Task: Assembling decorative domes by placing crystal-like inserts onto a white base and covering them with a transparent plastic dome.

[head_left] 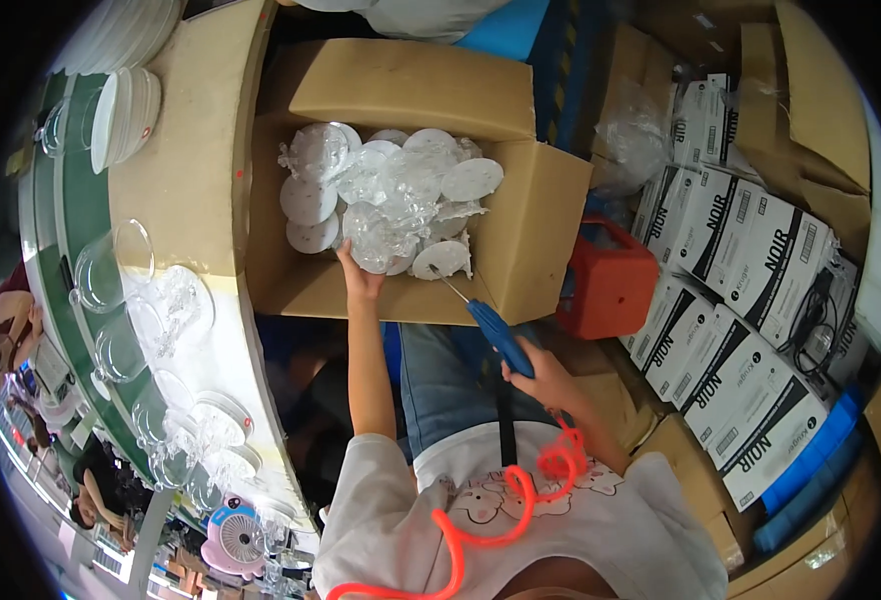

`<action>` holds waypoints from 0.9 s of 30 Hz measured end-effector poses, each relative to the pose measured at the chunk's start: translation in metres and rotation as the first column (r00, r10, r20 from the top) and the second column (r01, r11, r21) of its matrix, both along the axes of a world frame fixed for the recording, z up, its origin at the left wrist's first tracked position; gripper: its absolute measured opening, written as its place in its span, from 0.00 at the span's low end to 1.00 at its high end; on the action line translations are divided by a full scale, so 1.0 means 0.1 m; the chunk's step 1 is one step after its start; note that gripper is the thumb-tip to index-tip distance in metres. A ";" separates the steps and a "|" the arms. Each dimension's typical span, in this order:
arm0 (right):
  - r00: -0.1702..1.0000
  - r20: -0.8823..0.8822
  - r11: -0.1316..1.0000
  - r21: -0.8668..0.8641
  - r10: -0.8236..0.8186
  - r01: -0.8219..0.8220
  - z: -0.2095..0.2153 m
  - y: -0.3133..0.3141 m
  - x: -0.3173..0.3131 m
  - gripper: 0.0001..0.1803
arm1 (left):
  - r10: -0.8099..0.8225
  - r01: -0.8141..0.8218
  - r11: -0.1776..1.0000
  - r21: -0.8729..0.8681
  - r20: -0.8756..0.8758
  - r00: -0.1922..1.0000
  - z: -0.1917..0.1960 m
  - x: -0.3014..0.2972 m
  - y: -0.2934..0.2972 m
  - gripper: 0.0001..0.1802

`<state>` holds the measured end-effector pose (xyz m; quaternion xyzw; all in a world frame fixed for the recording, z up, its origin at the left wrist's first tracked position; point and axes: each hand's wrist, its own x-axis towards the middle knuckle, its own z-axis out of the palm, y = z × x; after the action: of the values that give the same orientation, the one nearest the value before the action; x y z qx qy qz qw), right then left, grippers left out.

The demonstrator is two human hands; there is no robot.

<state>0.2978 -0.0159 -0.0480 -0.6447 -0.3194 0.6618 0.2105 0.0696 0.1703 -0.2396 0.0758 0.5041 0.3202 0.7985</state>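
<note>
In front of me stands an open cardboard box (pixel 551 215) with several white round discs (pixel 473 179) and crumpled clear plastic (pixel 408 185) inside. My left hand (pixel 364 280) reaches over its near wall, thumb up, its fingers curled at a clear, shiny rounded piece (pixel 369 235); part of the fingers is hidden behind it. Wrapped in my right hand (pixel 541 372) is a blue air blow gun (pixel 501 338), its thin metal nozzle pointing at a white disc (pixel 443 260) by the box's near side. A red coiled hose (pixel 516 505) hangs across my shirt from the right wrist area.
Along the left runs a bench (pixel 186 130) with stacked white discs (pixel 126 118) and clear round covers (pixel 119 345), beside a green conveyor (pixel 86 210). At right are a red plastic jug (pixel 609 280), stacked white printed cartons (pixel 726 340) and a black cable (pixel 816 320). Other people sit farther left.
</note>
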 end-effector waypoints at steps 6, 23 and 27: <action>0.994 0.056 0.996 0.011 0.090 -0.091 0.08 0.49 -0.30 0.15 | 0.272 -0.243 0.955 -0.172 0.170 0.947 -0.28 -0.06 -0.15 0.31; 0.988 0.135 0.995 0.045 0.081 -0.088 -0.03 0.55 -0.35 0.15 | 0.216 -0.195 0.956 -0.217 0.075 0.974 -0.16 -0.19 -0.19 0.35; 0.988 0.127 0.996 -0.012 0.088 -0.087 -0.11 0.64 -0.32 0.15 | 0.218 -0.192 0.960 -0.203 0.118 0.969 -0.13 -0.13 -0.20 0.36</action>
<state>0.2661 0.0481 -0.0591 -0.6716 -0.3582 0.6290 0.1583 0.0564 0.1504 -0.2521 -0.0759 0.4807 0.3564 0.7976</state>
